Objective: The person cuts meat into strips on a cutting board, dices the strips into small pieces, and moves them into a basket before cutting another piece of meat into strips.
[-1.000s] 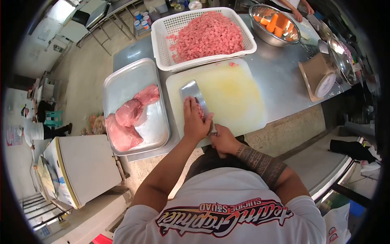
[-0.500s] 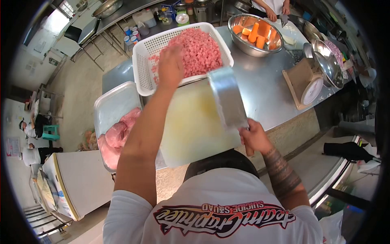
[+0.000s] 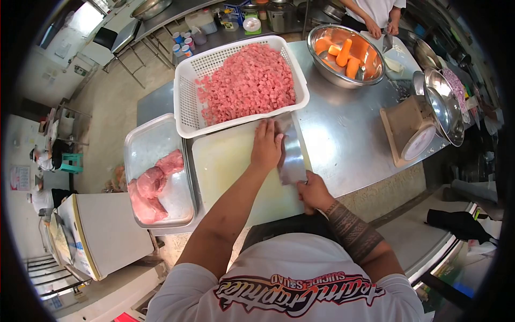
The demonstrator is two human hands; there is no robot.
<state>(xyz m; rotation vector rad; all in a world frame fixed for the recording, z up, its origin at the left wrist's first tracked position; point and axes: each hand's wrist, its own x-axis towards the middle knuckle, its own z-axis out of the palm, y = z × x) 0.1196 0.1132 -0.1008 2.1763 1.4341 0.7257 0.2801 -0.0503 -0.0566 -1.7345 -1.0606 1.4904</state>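
My right hand grips the handle of a cleaver, whose broad blade points away from me over the right side of the cutting board. Close along the blade's left side, my left hand reaches over the board with its fingers stretched out and holds nothing. Just past my fingertips stands a white perforated basket, heaped with small cubes of raw meat. Left of the board, larger pieces of raw meat lie in a metal tray.
A steel bowl of peeled carrots sits beyond the basket's right side. A kitchen scale and metal bowls stand on the right of the metal table. Across the table a person's hands work with a knife at another board.
My left hand has come back from the meat in the basket to the board beside the blade. The cleaver has come down from its raised, tilted position over the board.
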